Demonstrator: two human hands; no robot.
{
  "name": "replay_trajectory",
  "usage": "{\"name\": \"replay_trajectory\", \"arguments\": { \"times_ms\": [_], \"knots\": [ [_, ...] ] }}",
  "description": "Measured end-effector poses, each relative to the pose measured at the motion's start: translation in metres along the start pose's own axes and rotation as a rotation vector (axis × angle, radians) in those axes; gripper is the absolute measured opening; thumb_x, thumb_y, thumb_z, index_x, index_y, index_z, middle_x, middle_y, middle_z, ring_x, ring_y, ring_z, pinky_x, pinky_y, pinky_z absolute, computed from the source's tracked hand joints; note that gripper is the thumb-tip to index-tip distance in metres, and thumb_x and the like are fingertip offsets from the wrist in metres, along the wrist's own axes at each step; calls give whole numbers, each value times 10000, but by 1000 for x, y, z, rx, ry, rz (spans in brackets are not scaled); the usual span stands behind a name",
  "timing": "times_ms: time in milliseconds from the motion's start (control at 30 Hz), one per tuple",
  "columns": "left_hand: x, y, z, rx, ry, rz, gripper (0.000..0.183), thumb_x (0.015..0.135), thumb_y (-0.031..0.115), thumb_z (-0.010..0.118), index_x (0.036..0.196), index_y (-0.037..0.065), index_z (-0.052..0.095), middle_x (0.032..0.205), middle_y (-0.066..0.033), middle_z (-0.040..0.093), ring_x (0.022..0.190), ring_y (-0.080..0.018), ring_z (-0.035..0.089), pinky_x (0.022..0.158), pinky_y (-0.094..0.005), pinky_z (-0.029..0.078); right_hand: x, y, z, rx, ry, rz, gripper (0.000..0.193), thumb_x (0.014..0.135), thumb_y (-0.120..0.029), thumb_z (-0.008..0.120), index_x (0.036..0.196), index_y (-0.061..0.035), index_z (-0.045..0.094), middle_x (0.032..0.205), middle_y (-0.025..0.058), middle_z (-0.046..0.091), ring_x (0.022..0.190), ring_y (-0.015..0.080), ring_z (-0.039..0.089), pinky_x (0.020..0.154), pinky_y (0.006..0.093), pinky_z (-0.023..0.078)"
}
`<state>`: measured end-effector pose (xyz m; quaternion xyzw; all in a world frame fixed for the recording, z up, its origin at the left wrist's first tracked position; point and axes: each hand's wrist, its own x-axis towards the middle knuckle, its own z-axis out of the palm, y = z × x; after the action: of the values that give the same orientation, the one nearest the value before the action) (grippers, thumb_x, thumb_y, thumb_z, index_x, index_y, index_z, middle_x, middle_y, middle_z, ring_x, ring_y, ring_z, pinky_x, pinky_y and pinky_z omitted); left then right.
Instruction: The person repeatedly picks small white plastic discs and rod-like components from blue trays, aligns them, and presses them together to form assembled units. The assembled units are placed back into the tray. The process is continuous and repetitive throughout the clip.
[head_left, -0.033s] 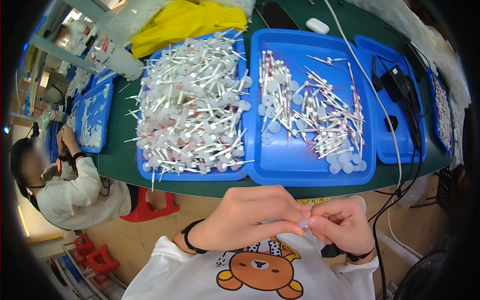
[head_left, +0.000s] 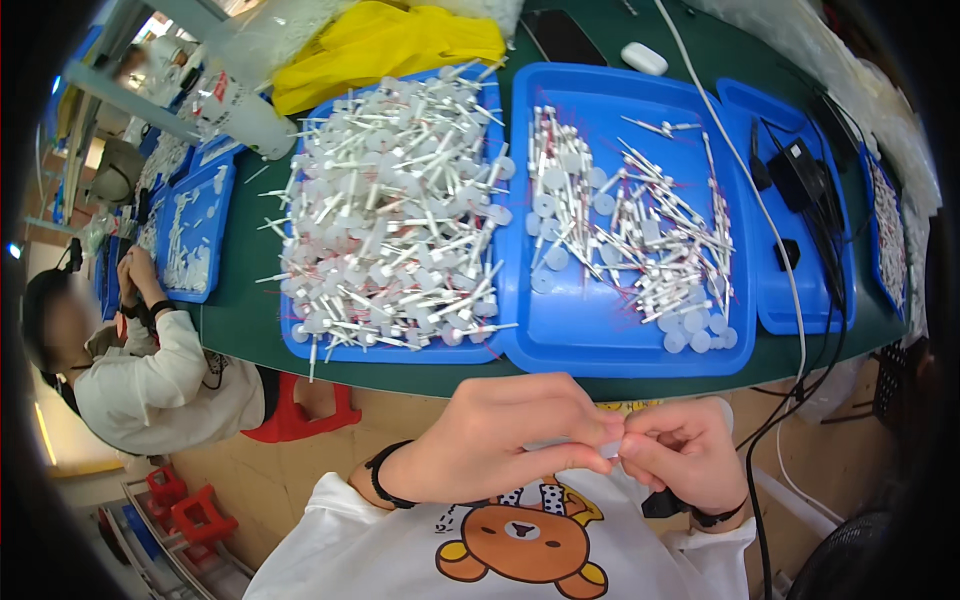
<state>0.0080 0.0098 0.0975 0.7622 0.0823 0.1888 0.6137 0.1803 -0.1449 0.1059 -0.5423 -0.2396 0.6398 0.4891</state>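
My left hand [head_left: 510, 437] and my right hand [head_left: 688, 455] meet in front of my chest, just off the table's near edge. Between the left thumb and fingers sits a small white plastic piece [head_left: 608, 449], mostly covered by the fingertips. My right thumb and forefinger pinch at its right end, with the other fingers curled. Beyond my hands, a blue tray [head_left: 540, 340] holds loose white stick-like parts [head_left: 670, 220] with thin red wires, and pale translucent discs [head_left: 690, 328]. To its left, a second blue tray [head_left: 400, 352] is heaped with similar white parts [head_left: 390, 220].
A yellow bag [head_left: 380, 50], a plastic cup [head_left: 245, 118], a black phone [head_left: 562, 37] and a white case [head_left: 644, 58] lie behind the trays. At right, another tray [head_left: 785, 312] holds a black adapter [head_left: 797, 172] near hanging cables. A co-worker [head_left: 150, 385] works at left.
The whole view has shifted slightly, so the trays and table appear a little lower and to the right. Both hands keep the same pinch on the white plastic piece.
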Motion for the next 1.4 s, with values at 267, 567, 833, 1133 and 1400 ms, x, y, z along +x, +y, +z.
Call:
{"name": "replay_trajectory", "arguments": {
  "times_ms": [267,567,833,1133,1400],
  "knots": [
    [-17,13,-26,86,162,2,215,831,31,761,1038,-3,715,1068,-124,717,935,-245,703,800,-321,569,17,6,27,-435,139,-387,64,888,-8,663,918,38,696,690,91,664,598,131,653,523,234,466],
    [-50,11,-88,180,831,35,279,766,-97,752,1021,-44,649,1049,-125,673,921,-166,637,858,-293,506,20,7,35,-685,308,-404,101,861,-37,648,801,22,703,673,97,663,575,151,642,537,255,441],
    [-30,-37,-158,599,1175,-177,230,872,99,737,1038,-20,630,973,-96,670,900,-175,672,802,-295,532,24,23,37,-566,190,-400,81,846,-35,650,810,11,706,665,83,679,596,161,628,573,271,459],
    [-43,-28,-152,618,1053,-293,233,922,147,655,1081,-20,689,1183,-183,699,1069,-276,678,935,-351,494,23,21,39,-610,170,-408,93,850,-51,654,816,-4,726,651,64,685,618,176,622,602,289,462],
    [-37,11,-92,807,895,-143,154,867,23,669,1017,-8,691,1069,-154,709,1024,-294,671,903,-353,504,16,17,30,-673,290,-405,77,836,-46,669,794,6,709,651,66,667,625,186,601,614,301,444]
  ]
}}
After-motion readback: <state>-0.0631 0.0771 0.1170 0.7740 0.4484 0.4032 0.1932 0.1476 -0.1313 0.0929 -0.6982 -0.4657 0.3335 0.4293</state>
